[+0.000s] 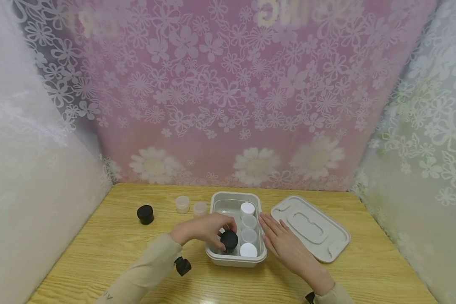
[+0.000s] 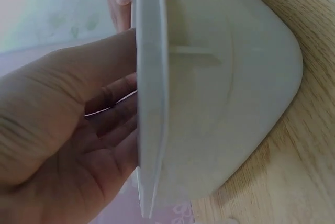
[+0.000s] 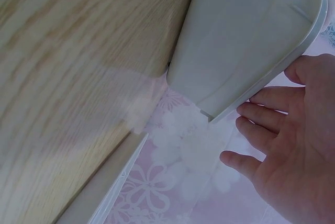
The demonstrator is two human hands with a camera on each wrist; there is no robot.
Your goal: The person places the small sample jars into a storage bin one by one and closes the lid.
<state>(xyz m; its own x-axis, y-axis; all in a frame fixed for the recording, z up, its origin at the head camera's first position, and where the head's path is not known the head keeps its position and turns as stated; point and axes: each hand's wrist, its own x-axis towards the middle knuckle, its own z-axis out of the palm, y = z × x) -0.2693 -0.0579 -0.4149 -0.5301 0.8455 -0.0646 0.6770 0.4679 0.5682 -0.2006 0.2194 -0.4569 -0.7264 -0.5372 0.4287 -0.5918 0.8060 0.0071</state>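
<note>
A black-lidded small jar (image 1: pixel 229 241) is gripped by my left hand (image 1: pixel 212 229) inside the grey plastic box (image 1: pixel 235 264), at its near left. In the left wrist view the left hand (image 2: pixel 78 124) reaches over the box's rim (image 2: pixel 152 98), which hides the fingertips and the jar. A column of small jars fills the box's right side: a white-lidded jar (image 1: pixel 248 208) at the back, two translucent ones, and another white-lidded jar (image 1: pixel 248 250) in front. My right hand (image 1: pixel 286 245) rests with extended fingers against the box's right rim, as the right wrist view also shows.
The box's lid (image 1: pixel 311 228) lies on the wooden table (image 1: pixel 110 261) to the right. Left of the box stand two translucent jars (image 1: pixel 182 204), and farther left another black-lidded jar (image 1: pixel 145 214). Flower-patterned curtains (image 1: pixel 228 93) enclose the back and sides.
</note>
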